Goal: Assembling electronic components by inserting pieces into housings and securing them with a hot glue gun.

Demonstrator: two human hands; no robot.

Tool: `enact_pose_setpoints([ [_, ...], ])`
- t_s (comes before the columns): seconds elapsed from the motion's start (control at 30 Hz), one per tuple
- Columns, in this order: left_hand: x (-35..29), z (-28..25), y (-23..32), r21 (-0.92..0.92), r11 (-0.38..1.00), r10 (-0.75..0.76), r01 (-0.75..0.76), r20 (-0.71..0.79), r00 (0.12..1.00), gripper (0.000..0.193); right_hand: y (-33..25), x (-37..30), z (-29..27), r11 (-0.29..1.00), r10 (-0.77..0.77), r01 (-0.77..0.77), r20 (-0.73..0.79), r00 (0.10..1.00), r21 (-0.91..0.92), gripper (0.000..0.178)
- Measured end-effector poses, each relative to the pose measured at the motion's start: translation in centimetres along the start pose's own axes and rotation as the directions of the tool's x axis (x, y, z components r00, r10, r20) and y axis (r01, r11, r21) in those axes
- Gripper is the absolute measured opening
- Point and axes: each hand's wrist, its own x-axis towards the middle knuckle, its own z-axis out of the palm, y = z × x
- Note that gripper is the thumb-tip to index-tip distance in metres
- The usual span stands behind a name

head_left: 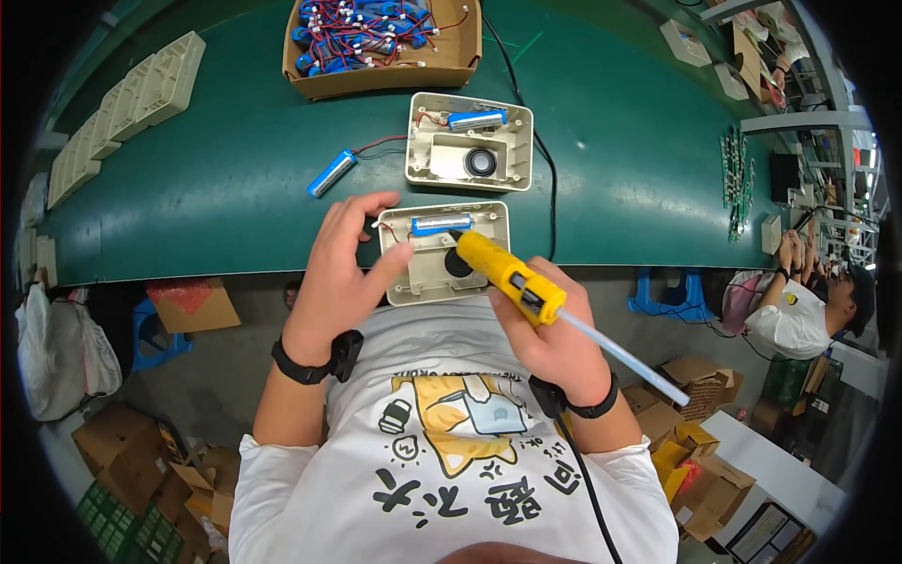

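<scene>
My right hand (554,329) is closed round a yellow hot glue gun (512,280), with a pale glue stick (631,364) poking out of its back. The dark nozzle points at a blue cylindrical battery (440,225) in the near beige plastic case (420,285). Beside the battery sits a round black part (458,263), partly covered by the gun. My left hand (348,268) grips this case at its left wall, thumb over the rim. Just beyond stands a second open case (423,174) holding a battery (477,120) and a round speaker-like part (481,163).
A loose blue battery (332,175) with wires lies left of the far case. At the back is a cardboard box (376,83) of wired batteries. A black cable (552,207) crosses the green table (639,179). Empty cases (132,108) line the left; circuit boards (736,183) lie right.
</scene>
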Motion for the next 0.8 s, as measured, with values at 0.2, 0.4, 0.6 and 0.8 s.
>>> enact_pose_setpoints([
  [0.2, -2.2, -0.1, -0.6, 0.173, 0.968, 0.178, -0.182, 0.037, 0.983, 0.109, -0.3, 2.5, 1.8, 0.992, -0.055, 0.068, 0.123, 0.991, -0.107, 0.010],
  [0.4, -2.2, 0.2, -1.1, 0.226, 0.958, 0.180, -0.179, 0.020, 0.984, 0.115, -1.1, 3.0, 2.1, 0.982, -0.044, 0.079, 0.198, 0.979, -0.171, 0.012],
  [0.6, -2.2, 0.1, -1.5, 0.217, 0.956, 0.200, -0.196, 0.004, 0.980, 0.113, -1.0, 2.6, 2.6, 0.960, -0.038, 0.088, 0.187, 0.982, -0.267, 0.012],
  [0.8, -2.2, 0.1, -1.3, 0.208, 0.961, 0.190, -0.185, -0.002, 0.982, 0.112, -1.2, 2.3, 2.3, 0.959, -0.040, 0.086, 0.171, 0.984, -0.269, 0.011],
])
